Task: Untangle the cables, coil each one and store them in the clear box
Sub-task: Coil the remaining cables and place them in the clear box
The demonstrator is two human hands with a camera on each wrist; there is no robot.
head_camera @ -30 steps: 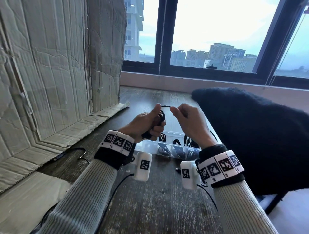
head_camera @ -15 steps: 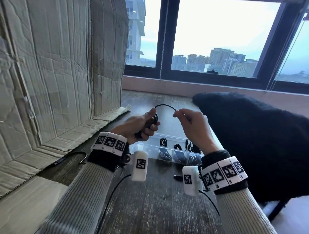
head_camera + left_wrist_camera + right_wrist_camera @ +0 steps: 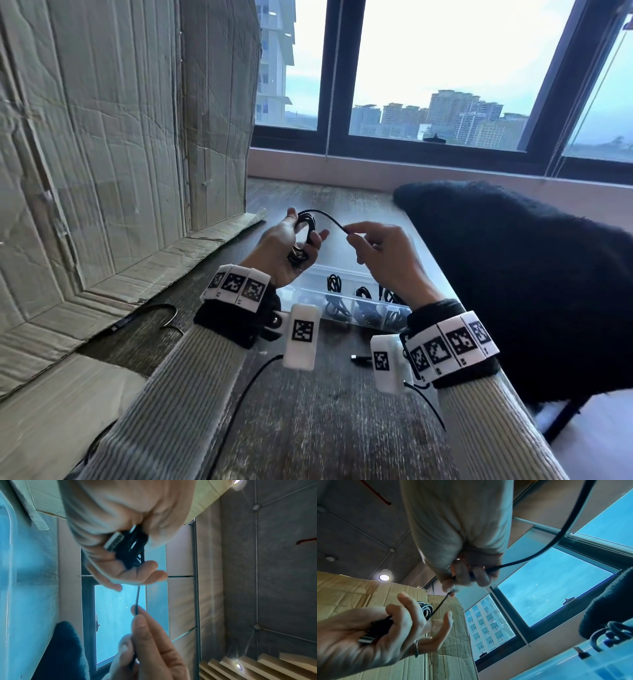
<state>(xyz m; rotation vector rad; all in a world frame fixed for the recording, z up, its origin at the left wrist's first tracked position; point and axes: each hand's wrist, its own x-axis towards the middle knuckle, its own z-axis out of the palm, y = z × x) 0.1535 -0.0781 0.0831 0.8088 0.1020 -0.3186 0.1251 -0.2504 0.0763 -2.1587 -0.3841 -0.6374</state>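
My left hand (image 3: 300, 230) holds a small coil of black cable (image 3: 306, 224) above the wooden table, thumb on top and fingers underneath. The coil's silver USB plug (image 3: 114, 541) lies against that palm. A short free stretch of the cable (image 3: 329, 216) arcs to my right hand (image 3: 348, 232), which pinches it near its end between thumb and forefinger. In the right wrist view the right hand (image 3: 452, 589) is above the left hand (image 3: 423, 614) and the coil (image 3: 425, 608). The clear box (image 3: 310, 297) lies on the table below both hands, with several coiled black cables inside.
A tall creased cardboard box (image 3: 120, 137) stands at the left with its flap on the table. A black fuzzy cloth (image 3: 513, 274) covers the right side. A loose black cable (image 3: 168, 317) lies by the flap, and a small plug (image 3: 359, 358) sits near my right wrist.
The hands have drawn apart, so the free stretch of cable between them is longer. The left hand has turned and loosened its fingers round the coil.
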